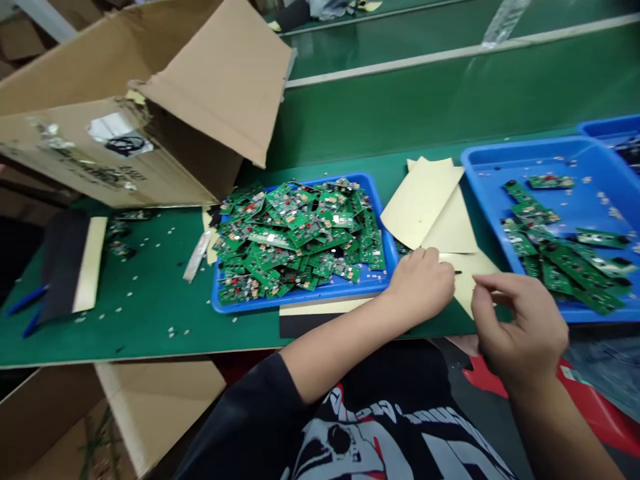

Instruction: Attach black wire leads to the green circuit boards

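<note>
My left hand [425, 283] is closed in a fist over the cream paper sheets [425, 207]. A small dark bit [458, 272] shows at its knuckle side; what the fingers hold is hidden. Just to the right, my right hand [520, 320] has thumb and forefinger pressed together near the sheets' edge, and anything in that pinch is too small to make out. A blue tray [250, 307] heaped with green circuit boards [300, 233] stands left of my hands. Right of them, a second blue tray [480, 170] holds fewer circuit boards [565, 260].
A large open cardboard box [165, 140] stands at the back left. Dark foam with a cream edge [90, 263] and blue-handled pliers or cutters [27, 300] lie far left. Small scraps litter the green bench [150, 313]. Another open carton [160, 407] sits below the bench edge.
</note>
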Demonstrator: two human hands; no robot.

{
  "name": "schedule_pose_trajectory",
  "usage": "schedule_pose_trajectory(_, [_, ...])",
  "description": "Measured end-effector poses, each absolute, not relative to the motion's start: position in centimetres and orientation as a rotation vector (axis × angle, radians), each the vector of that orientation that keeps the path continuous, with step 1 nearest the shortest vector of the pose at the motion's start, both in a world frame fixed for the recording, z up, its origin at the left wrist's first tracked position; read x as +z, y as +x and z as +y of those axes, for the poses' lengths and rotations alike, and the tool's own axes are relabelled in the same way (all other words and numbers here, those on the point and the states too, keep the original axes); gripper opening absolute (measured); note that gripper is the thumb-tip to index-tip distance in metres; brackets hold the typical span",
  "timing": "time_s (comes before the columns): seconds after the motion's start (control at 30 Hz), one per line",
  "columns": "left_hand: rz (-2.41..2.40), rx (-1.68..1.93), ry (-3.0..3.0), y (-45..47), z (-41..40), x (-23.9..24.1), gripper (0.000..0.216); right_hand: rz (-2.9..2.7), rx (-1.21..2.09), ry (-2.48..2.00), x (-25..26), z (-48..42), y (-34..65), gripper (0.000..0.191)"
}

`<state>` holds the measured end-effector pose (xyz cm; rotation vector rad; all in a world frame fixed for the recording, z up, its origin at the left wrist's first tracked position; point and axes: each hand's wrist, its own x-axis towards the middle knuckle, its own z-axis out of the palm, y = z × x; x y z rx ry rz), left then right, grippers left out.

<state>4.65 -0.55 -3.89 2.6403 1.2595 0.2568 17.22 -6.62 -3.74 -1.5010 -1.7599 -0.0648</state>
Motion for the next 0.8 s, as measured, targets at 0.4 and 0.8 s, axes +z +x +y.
schedule_pose_trajectory(0.4, [1.146, 0.627, 2.022, -4.4, -6.2, 0.7, 0.021, -2.256, 0.267, -0.859, -7.2, -10.5, 10.5, 0.022])
schedule_pose_trajectory(0.8, [1.496, 0.589, 0.679, -14.2, -16.3, -3.9, 0.040, -2.538, 0.242, -0.733, -8.1, -10.2, 12.0, 0.032])
